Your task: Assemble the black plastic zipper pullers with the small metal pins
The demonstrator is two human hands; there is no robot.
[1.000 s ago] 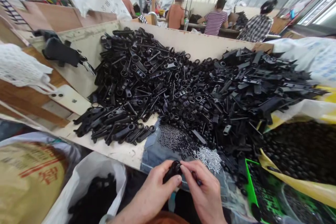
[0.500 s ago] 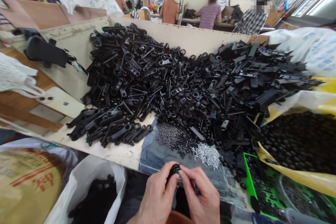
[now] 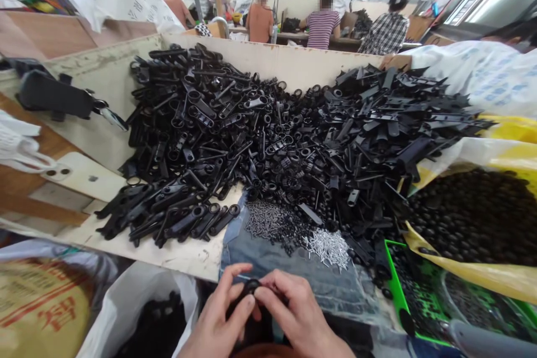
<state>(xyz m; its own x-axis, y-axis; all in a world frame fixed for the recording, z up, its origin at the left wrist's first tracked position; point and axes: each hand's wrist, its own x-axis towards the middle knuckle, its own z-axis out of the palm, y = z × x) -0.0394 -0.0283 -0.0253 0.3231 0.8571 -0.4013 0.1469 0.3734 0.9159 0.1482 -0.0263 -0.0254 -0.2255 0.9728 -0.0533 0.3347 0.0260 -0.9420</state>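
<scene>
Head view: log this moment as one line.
left hand: on black part | right hand: on same part | beyond: silver pieces on denim cloth

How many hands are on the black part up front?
2: the left hand on its left, the right hand on its right. They partly cover the black part; no third shows.

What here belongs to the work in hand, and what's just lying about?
Likely part of the work:
black piece, in left hand and right hand
heaped black parts
silver pins
small dark pieces

Likely just lying about:
white phone
white netted item
</scene>
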